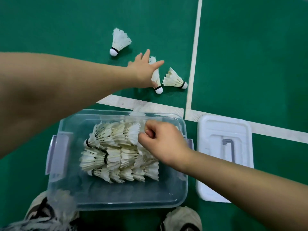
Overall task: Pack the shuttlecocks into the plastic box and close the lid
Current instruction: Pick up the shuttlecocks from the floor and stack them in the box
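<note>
The box (126,205) was lidless, and its near half was bare, so I had a way in from above there. Stacked shuttlecocks (116,150) filled the middle and far part. The right hand (163,140), fingers curled, hung over the far right corner, and the left forearm barred the far left side. Beyond the box, the left hand (143,72) lay spread on a loose shuttlecock (156,77). A second shuttlecock (175,79) lay just right of it. A third shuttlecock (119,41) sat apart on the far left, with open court between. The lid (216,129) took up the floor right of the box, and shoes (181,219) hemmed its near edge.
</note>
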Available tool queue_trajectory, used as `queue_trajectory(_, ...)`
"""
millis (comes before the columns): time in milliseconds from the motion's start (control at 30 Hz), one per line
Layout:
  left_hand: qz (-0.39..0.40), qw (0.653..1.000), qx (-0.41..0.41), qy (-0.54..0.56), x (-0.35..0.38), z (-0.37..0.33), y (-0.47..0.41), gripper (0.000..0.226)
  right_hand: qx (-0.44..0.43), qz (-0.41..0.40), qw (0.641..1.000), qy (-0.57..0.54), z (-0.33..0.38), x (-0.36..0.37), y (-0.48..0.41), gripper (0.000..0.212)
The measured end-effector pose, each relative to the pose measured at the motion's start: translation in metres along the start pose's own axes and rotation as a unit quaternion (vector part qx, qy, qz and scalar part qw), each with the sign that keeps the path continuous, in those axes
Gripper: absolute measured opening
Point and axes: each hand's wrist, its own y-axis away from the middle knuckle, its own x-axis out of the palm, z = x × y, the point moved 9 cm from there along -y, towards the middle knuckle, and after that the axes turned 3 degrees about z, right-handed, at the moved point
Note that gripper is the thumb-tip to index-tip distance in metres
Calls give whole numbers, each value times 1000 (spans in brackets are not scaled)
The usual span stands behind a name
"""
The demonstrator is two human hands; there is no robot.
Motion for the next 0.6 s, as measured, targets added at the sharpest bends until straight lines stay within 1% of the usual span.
queue_trajectory(67,-9,1000,-3,8,-2,-5,-5,82,-11,-1,1000,-2,1,0,0,33)
queue_trajectory(133,-5,1000,-6,15,0,-8,-6,76,-16,1,1000,-5,2,0,0,33)
queue_trajectory(300,-32,999,25,10,7,-16,2,40,-29,7,1000,3,1,1,1,32)
queue_trajectory(400,-45,998,50,-3,9,-18,10,27,-40,10,999,10,2,2,2,31)
queue_trajectory(500,-46,997,63,-29,10,-22,15,24,-47,9,999,9,3,2,6,32)
queue_trajectory(600,-28,996,76,-35,14,-24,15,25,-51,6,999,8,4,0,10,32)
